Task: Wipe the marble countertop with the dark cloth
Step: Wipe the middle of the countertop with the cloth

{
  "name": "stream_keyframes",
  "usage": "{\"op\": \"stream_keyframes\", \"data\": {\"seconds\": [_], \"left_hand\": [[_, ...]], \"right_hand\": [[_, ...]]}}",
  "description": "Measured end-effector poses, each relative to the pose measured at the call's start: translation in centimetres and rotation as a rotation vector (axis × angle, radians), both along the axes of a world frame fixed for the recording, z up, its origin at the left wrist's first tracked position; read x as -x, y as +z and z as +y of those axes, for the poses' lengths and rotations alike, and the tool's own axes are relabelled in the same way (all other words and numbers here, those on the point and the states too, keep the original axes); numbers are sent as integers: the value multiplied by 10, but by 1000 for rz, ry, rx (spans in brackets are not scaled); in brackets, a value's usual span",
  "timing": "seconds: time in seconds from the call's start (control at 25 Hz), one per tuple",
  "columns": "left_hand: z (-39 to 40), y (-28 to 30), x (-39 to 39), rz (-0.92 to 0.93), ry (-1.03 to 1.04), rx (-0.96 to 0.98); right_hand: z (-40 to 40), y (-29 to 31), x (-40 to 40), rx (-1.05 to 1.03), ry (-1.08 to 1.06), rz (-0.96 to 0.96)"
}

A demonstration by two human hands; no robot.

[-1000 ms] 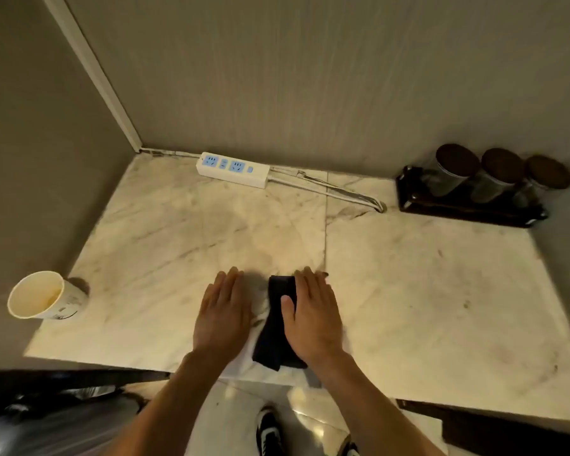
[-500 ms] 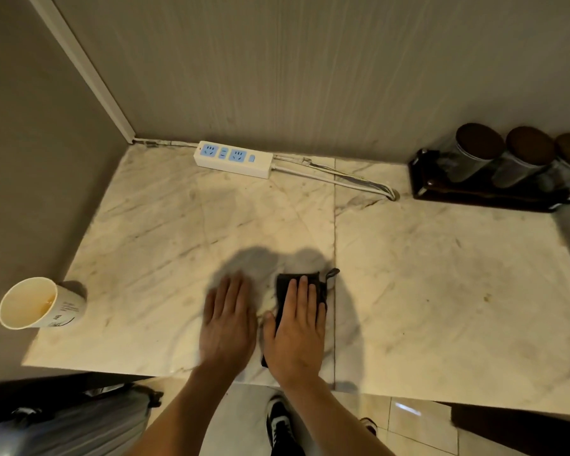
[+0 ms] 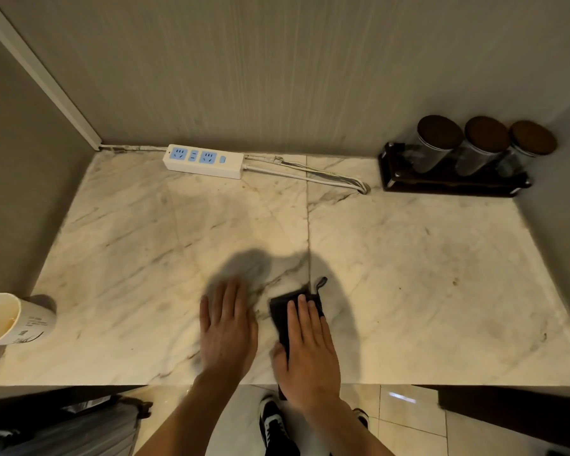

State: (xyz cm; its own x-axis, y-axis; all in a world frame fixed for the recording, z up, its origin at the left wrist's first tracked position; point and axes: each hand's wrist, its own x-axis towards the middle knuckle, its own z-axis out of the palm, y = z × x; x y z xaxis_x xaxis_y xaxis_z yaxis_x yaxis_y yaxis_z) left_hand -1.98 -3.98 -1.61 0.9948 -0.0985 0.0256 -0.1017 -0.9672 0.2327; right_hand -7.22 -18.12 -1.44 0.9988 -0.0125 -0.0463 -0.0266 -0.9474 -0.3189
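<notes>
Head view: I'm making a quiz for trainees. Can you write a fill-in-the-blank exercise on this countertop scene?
1. The right hand presses flat on the dark ____.
2. The left hand lies flat on the bare ____ countertop.
3. The tray at the back right holds ____ jars.
4. The paper cup lies on its ____.

Missing words: cloth; marble; three; side

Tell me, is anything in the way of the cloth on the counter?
Nothing close. The right hand presses the cloth on bare counter. Power strip, jars and cup sit at the edges.
</notes>
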Motion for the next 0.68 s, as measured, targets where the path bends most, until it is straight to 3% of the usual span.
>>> {"op": "stream_keyframes", "data": {"seconds": [0.48, 0.68], "left_hand": [[-42, -1, 4, 37, -6, 37], [-53, 0, -2, 56, 8, 66]], "right_hand": [[-84, 2, -28, 12, 479, 20], [-102, 5, -56, 29, 542, 42]]}}
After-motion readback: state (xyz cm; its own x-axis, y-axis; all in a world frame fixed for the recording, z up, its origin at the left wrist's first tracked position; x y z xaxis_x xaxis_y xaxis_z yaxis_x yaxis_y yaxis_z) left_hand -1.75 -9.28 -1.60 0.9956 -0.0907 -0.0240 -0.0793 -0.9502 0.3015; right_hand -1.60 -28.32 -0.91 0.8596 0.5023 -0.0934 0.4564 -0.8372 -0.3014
